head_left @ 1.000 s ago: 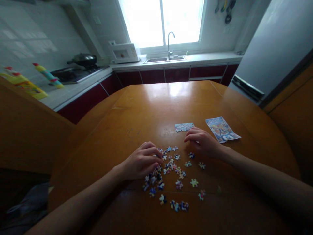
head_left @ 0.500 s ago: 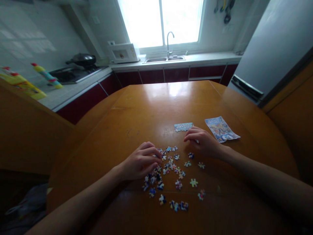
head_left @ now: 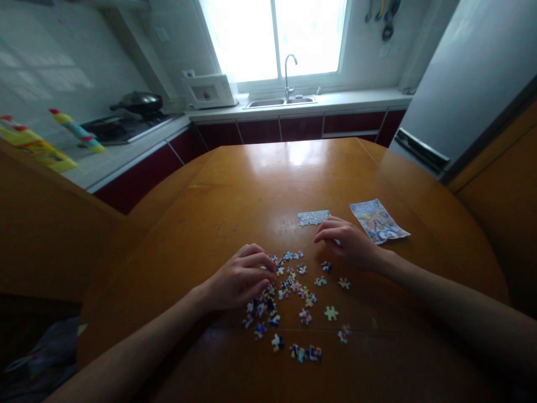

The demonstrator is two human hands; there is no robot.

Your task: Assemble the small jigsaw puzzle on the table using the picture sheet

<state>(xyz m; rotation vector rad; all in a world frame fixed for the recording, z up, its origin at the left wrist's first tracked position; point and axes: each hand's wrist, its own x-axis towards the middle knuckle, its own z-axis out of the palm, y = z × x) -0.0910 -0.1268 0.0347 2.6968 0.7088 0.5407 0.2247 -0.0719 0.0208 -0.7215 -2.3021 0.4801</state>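
No text is legible. The printed sheet (head_left: pixel 378 221) and the assembled puzzle strip (head_left: pixel 313 217) on the table (head_left: pixel 260 184) carry coloured lettering (too small and blurred to read).

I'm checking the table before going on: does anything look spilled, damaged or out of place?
Nothing stands out. The puzzle pieces lie loose on the table between the left hand and right hand, none near the edge. The picture card and a joined strip lie flat beyond them.
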